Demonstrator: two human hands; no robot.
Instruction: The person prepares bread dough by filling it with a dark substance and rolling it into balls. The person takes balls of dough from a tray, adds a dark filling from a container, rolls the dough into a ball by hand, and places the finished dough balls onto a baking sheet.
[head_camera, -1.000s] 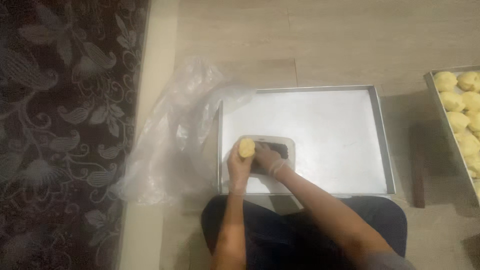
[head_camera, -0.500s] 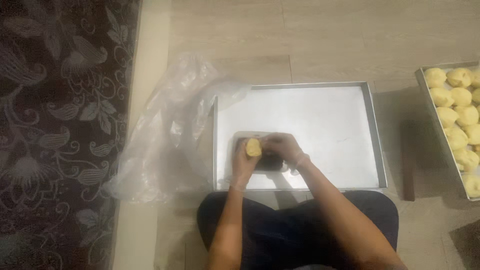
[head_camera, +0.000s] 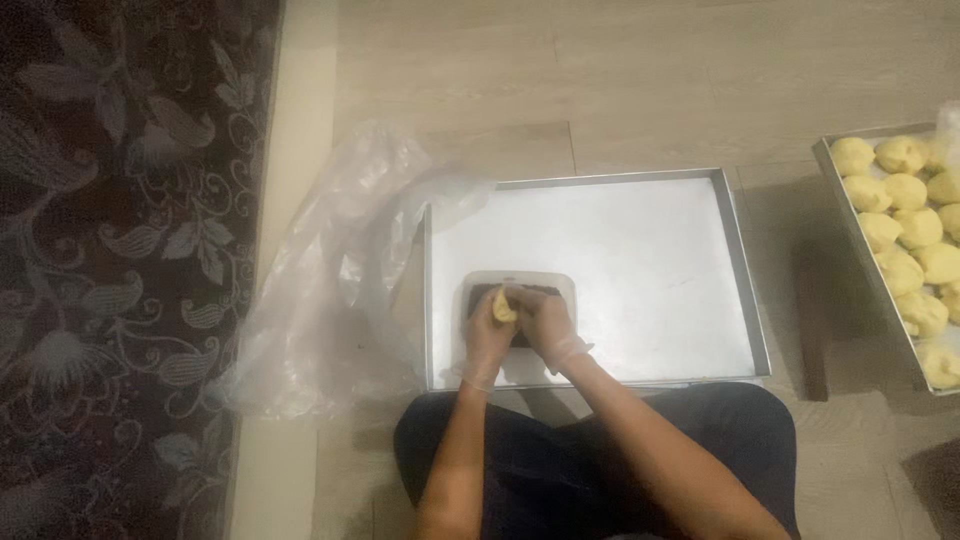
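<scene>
Hiding dark container (head_camera: 520, 290), hands (head_camera: 522, 325), dough (head_camera: 503, 309)

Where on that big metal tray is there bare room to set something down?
Most of the metal tray lies bare: right of the small container and behind it. The near-left corner is crowded by the left hand, right hand and dough piece.

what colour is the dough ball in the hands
Pale yellow dough ball, seen in the head view.

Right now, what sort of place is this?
Probably a home floor used for food preparation: a wooden floor with a patterned carpet, a metal tray, a second tray of dough balls, and both hands working a dough piece.
</scene>
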